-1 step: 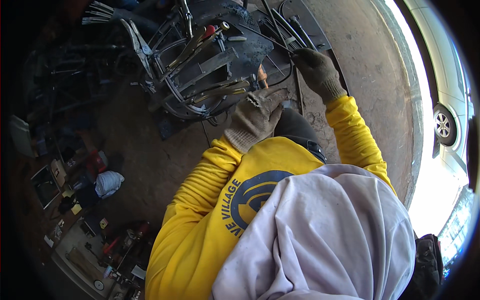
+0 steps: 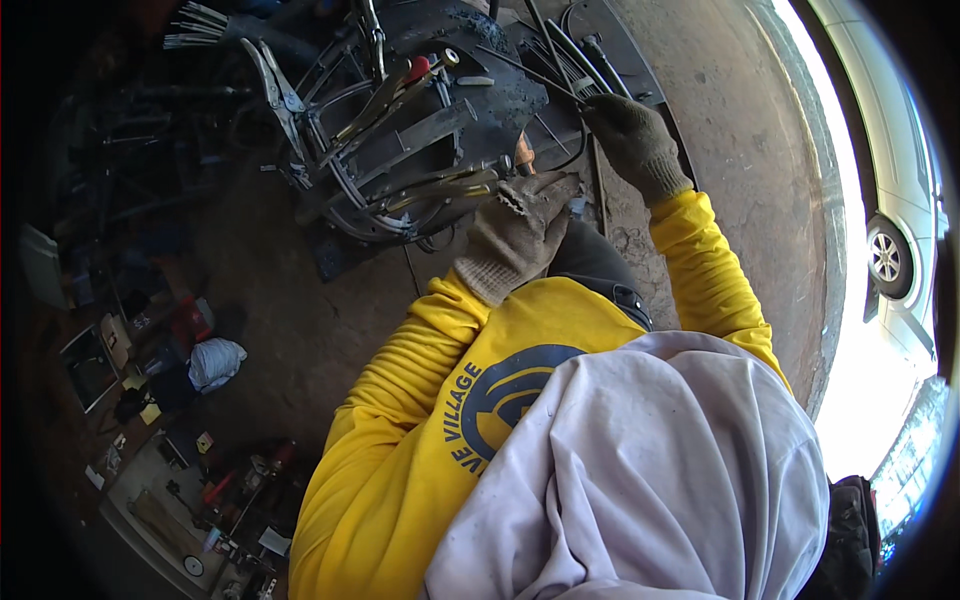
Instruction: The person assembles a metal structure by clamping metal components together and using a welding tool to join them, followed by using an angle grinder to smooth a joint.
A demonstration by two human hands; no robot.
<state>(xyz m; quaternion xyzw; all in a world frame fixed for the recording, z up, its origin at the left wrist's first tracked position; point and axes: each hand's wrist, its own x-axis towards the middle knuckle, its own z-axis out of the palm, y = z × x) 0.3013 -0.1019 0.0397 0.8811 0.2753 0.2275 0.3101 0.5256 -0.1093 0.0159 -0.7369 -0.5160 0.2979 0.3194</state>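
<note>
My right hand point(image 2: 632, 142), in a brown knit glove, is closed at the right edge of the dark metal work table point(image 2: 655, 98). From its fingers a thin dark metal rod point(image 2: 530, 74) reaches up and left over the table. My left hand point(image 2: 515, 228), gloved alike and frayed over the knuckles, is held in front of my dark trousers, its fingers curled together toward the right. A small grey-blue piece point(image 2: 577, 207) shows at its fingertips, too little to name. Beside that hand lie locking pliers point(image 2: 435, 186), clamped on a curved metal frame point(image 2: 350, 190).
More locking pliers point(image 2: 272, 88) grip the frame's far left side. An orange-handled tool point(image 2: 525, 153) and a black cable point(image 2: 578, 150) are between my hands. A bundle of thin rods point(image 2: 200, 25) stands far left. Tools and boxes lie at lower left; a parked car point(image 2: 895, 180) is at right.
My left hand has shifted slightly up and right, its fingertips turned a little. The right hand and its rod have hardly moved.
</note>
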